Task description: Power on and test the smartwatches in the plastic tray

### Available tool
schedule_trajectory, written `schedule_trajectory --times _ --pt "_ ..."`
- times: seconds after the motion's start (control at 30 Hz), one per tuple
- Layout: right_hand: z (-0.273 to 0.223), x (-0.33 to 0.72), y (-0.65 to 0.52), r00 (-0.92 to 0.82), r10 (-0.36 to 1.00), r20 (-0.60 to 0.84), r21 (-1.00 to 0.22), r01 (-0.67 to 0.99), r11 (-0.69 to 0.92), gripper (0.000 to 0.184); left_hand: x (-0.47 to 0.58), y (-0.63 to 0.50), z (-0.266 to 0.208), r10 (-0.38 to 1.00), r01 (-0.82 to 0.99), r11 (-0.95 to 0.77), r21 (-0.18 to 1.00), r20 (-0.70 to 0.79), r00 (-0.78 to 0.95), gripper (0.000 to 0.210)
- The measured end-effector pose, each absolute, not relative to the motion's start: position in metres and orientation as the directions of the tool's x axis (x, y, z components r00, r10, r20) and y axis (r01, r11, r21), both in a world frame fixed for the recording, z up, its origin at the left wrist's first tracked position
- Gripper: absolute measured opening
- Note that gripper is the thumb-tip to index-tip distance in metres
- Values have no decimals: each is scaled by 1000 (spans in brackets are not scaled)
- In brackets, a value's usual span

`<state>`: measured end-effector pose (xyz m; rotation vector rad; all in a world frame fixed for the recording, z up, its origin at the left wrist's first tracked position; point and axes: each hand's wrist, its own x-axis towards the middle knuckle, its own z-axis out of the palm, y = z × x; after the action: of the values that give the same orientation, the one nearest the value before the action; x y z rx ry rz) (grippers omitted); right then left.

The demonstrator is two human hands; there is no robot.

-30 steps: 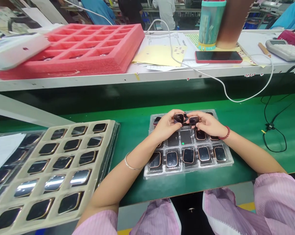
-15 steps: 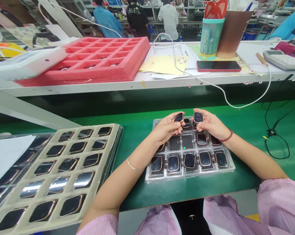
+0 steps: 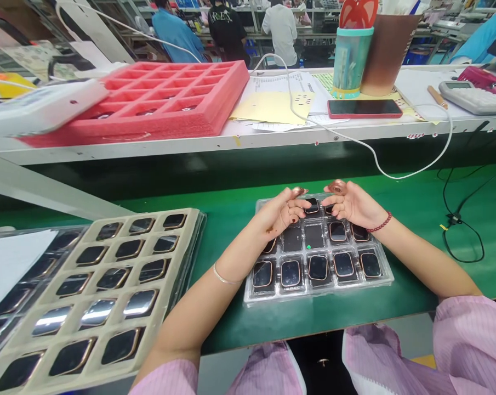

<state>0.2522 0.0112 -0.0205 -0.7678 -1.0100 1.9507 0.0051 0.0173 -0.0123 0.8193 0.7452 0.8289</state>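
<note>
My left hand grips a strapless smartwatch body, tilted so little more than its edge shows. A second smartwatch body is held in my right hand, its copper-coloured back towards me. Both hands are raised over the far side of a clear plastic tray. Dark-screened watch bodies lie face up across its front row. Two pockets in the middle row hold no watch and show a dark bottom, one with a green dot. My hands partly cover the back row.
Left of me, a beige foam tray holds several watch bodies, with white paper beyond it. On the shelf are a red foam tray, a phone, cups and a calculator. A black cable lies right.
Both wrists have rolled, tipping the two watches from screens towards me to edge-on at the left and back showing at the right. The tray's watches have stayed put.
</note>
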Motion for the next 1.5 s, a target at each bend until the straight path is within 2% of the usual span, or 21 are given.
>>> schedule_trajectory --times 0.03,0.13,0.27,0.4,0.5,0.97,1.2,1.5 --pt "-21 251 10 -503 855 -128 -872 -353 -339 39 6 15 -14 859 -299 375 877 -208 467 50" --pt "-24 247 5 -481 875 -46 -937 -283 -205 53 11 9 -19 867 -195 236 952 -116 485 66" --pt "-27 241 0 -433 899 65 -988 -152 -2 52 14 3 -20 867 -95 114 989 -53 496 60" --pt "-26 239 -2 -411 905 108 -994 -59 91 38 14 2 -18 878 -32 55 998 -33 478 50" --pt "-25 238 -3 -411 900 144 -989 -29 145 37 14 2 -17 872 -30 31 999 -13 489 45" --pt "-29 238 -4 -458 863 212 -969 19 248 30 13 3 -19 869 -30 -4 1000 19 495 41" --pt "-30 239 -3 -474 845 248 -957 15 289 33 13 1 -16 867 -25 0 1000 12 498 42" --pt "-30 238 -4 -463 863 205 -966 48 255 28 13 3 -20 865 0 -10 1000 9 502 44"
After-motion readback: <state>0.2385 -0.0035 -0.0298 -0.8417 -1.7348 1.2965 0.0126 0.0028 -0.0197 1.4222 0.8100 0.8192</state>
